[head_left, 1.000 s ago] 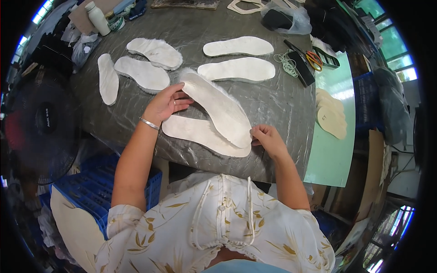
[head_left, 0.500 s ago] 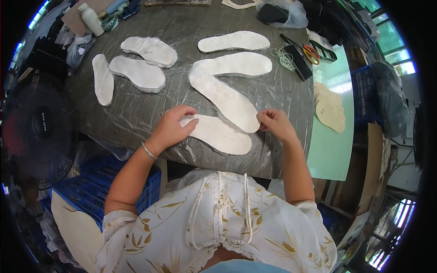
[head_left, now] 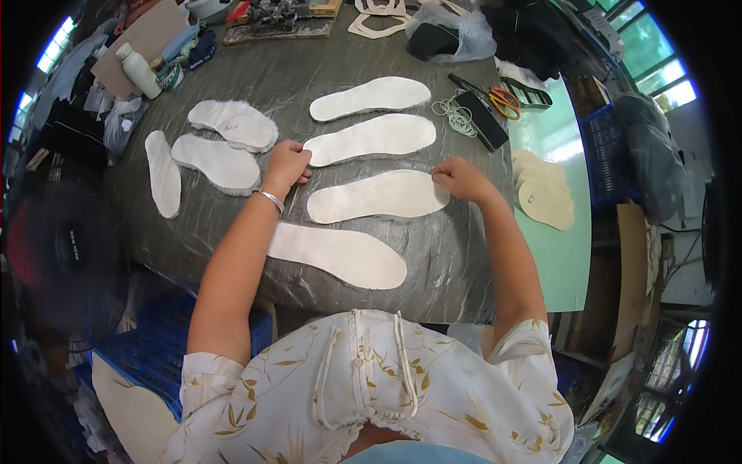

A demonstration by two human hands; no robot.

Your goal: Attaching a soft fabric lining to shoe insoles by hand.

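Four white, fleece-backed insoles lie in a column on the dark tabletop (head_left: 232,240). My left hand (head_left: 287,165), closed, pinches the left tip of the second insole (head_left: 371,140). The right end of the third insole (head_left: 379,196) is between the thumb and fingers of my right hand (head_left: 461,179), also closed. Farthest away is the top insole (head_left: 371,98), touched by neither hand. The nearest insole (head_left: 340,255) lies by my left forearm, which covers its left end. Off to the left rest three more: a narrow-looking insole (head_left: 164,174) and two fluffy-edged insoles (head_left: 216,162).
Scissors (head_left: 504,102), a black block (head_left: 483,120) and pale elastic bands (head_left: 457,116) sit at the back right. Cream insole-shaped pieces (head_left: 547,203) overlap on a green board (head_left: 576,255). A white bottle (head_left: 139,71) stands back left; a fan (head_left: 66,255) is beside the table.
The slanting insole has swung level, apart from the one behind it, with my right hand at its right end. My left hand has left the nearest insole and moved away to the second.
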